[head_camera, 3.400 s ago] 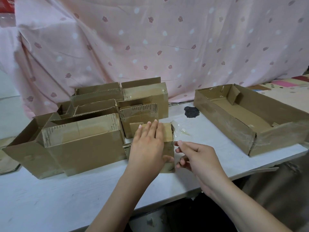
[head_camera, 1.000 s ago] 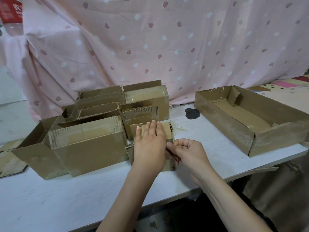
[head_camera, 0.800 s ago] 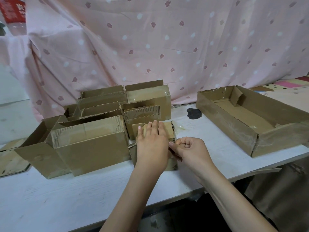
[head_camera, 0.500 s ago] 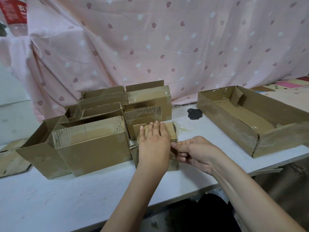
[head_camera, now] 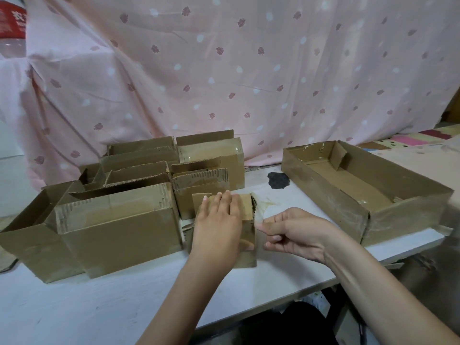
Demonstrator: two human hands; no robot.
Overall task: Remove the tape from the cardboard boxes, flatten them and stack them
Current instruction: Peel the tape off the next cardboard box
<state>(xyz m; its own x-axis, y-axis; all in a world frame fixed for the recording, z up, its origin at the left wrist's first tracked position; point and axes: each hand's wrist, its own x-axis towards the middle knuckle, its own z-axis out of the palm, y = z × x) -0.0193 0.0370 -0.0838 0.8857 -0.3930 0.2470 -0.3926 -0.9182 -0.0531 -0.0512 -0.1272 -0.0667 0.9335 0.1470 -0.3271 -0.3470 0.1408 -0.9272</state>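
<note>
Tape removal on the small cardboard box (head_camera: pixel 246 232) at the white table's (head_camera: pixel 99 307) near edge. Left hand (head_camera: pixel 219 227) presses flat on top, fingers straight. Right hand (head_camera: pixel 296 232) pinches at the box's right side; clear tape is too faint to confirm. Advised: pull low and steady rightward, left hand bracing. Open room lies right, before the shallow tray box (head_camera: pixel 398 215); larger boxes (head_camera: pixel 119 220) crowd the left.

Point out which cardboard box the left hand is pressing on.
The small box at the table's front edge, right of the big front box. The left hand lies flat on it; no other box is touched.
</note>
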